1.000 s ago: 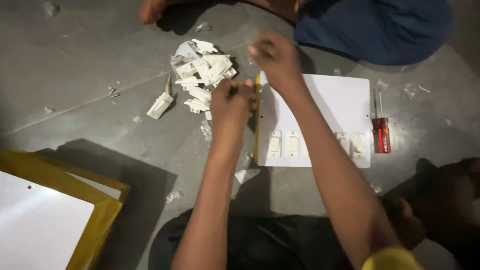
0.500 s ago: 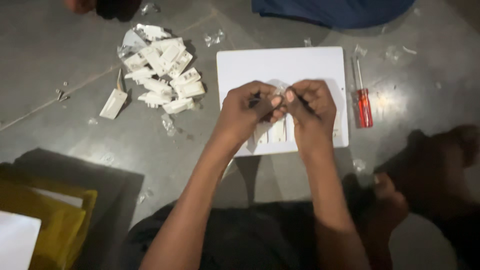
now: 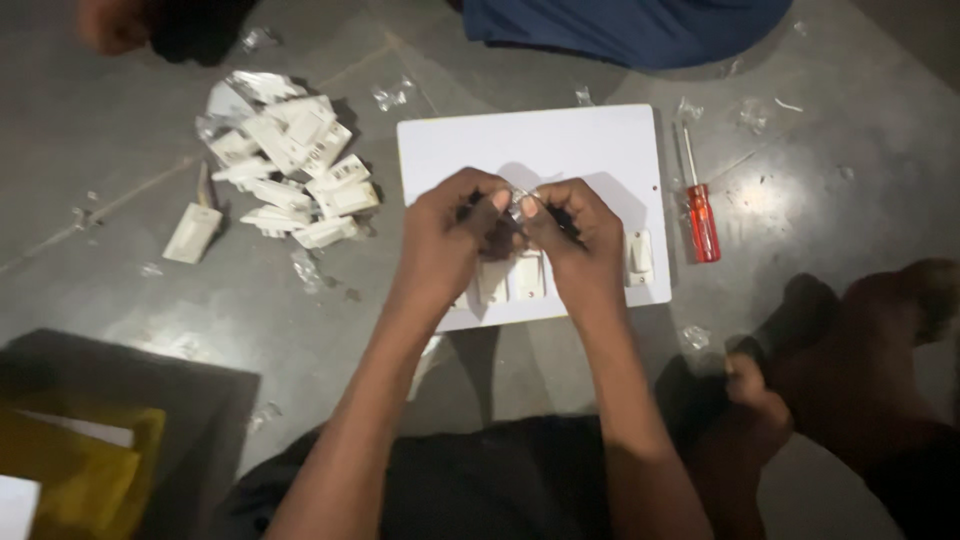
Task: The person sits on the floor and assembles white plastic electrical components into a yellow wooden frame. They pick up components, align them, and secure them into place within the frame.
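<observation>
White plastic board [image 3: 530, 150] on the grey floor [image 3: 120, 90], directly beneath both hands: one, rigid, light. Left of them, one heap of white switch modules [image 3: 290, 190], too jumbled to count; at least three modules [image 3: 525, 278] sit in the board under the hands. Right, one red-handled screwdriver [image 3: 702, 215]. Left hand [image 3: 455, 235] and right hand [image 3: 575, 235], grip closed fingertip to fingertip, pinch one small clear wrapped piece [image 3: 519, 203]: probably light, crinkly, slippery; best held at its edges.

my hands [image 3: 515, 225] meet over the board [image 3: 530, 150], switches pile [image 3: 285, 170] to its left, screwdriver [image 3: 698, 205] to its right.
</observation>
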